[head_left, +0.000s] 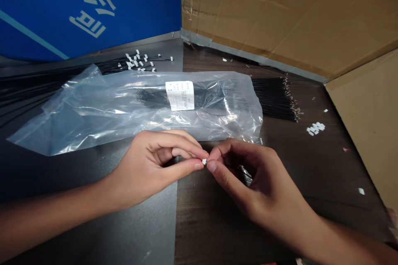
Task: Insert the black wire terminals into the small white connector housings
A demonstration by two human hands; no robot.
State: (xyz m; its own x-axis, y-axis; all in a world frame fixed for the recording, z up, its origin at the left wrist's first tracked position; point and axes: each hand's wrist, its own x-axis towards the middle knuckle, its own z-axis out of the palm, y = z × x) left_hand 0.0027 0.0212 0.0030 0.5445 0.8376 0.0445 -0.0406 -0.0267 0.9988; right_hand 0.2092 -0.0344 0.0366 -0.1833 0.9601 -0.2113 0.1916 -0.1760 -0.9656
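Observation:
My left hand (155, 165) and my right hand (248, 182) meet fingertip to fingertip over the dark table (311, 165). Between them sits a tiny white plastic connector (204, 161), pinched by the thumb and forefinger of both hands. Something thin and pale, perhaps wire ends, shows under my right palm; I cannot make it out. Just beyond the hands lies a clear plastic bag (108, 107) with a white label (180, 95), holding black wires.
A bundle of black wires (273, 97) sticks out right of the bag. More black wires with white connectors (137, 61) lie at the back left. Loose white connectors (315, 128) sit at right. A blue board (62, 4) and cardboard walls (280, 8) enclose the table.

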